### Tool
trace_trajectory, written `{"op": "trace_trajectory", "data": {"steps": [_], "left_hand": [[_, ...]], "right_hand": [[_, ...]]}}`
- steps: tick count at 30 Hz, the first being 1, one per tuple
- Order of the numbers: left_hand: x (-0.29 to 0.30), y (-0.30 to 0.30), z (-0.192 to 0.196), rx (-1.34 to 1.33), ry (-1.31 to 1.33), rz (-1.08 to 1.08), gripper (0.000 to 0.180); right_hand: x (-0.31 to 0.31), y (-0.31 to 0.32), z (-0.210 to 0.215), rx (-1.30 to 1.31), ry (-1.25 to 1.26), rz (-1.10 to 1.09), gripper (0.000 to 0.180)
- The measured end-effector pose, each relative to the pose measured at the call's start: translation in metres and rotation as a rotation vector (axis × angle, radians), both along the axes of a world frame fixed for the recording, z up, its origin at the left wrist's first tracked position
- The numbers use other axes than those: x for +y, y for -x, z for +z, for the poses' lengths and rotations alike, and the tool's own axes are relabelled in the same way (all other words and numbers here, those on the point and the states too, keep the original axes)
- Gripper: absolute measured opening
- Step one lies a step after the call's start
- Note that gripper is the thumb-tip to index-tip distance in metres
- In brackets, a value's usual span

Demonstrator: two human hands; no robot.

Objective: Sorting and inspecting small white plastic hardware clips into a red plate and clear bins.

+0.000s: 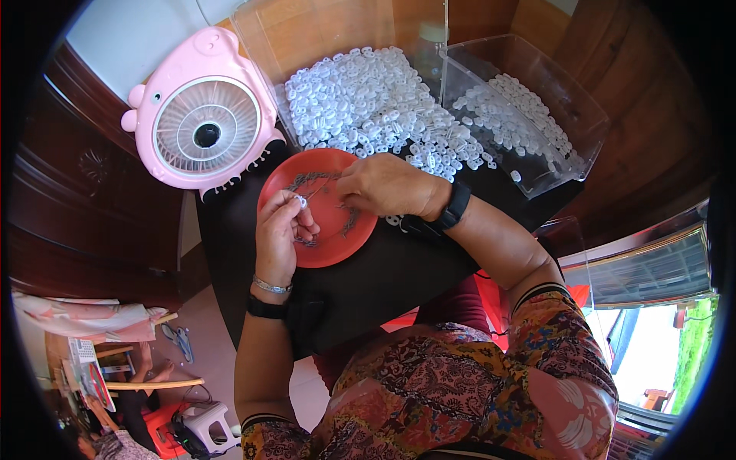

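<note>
Pinched between the thumb and forefinger of my left hand (277, 226) is a small white oval plastic piece (300, 202) with holes in it. This hand is over the left side of a round red bowl (330, 245). Small thin grey metal pieces (308, 181) lie scattered inside the bowl. My right hand (391, 188) reaches over the bowl's right side, its fingers drawn together and pointing toward the left hand. What those fingertips hold, if anything, is too small to make out.
A big heap of similar white pieces (353, 96) lies behind the bowl. More are in a clear plastic bin (529, 165) at the far right. A pink animal-shaped fan (207, 115) stands at the far left of the dark table (368, 291). Another person's feet and stools (207, 429) show at lower left.
</note>
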State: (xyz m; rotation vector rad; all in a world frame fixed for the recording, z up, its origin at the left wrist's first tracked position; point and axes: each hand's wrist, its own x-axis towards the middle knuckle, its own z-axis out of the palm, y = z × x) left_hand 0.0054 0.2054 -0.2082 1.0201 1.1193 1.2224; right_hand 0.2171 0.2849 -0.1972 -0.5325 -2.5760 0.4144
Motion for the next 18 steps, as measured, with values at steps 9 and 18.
{"op": "trace_trajectory", "data": {"steps": [9,18], "left_hand": [[-0.006,-0.015,0.006,-0.019,0.020,-0.025,0.015],[-0.006,-0.013,0.002,-0.016,-0.008,0.008,0.015]], "right_hand": [[-0.004,0.004,-0.005,-0.227,-0.043,-0.035,0.013],[-0.005,0.012,-0.012,-0.044,-0.089,-0.082,0.012]]}}
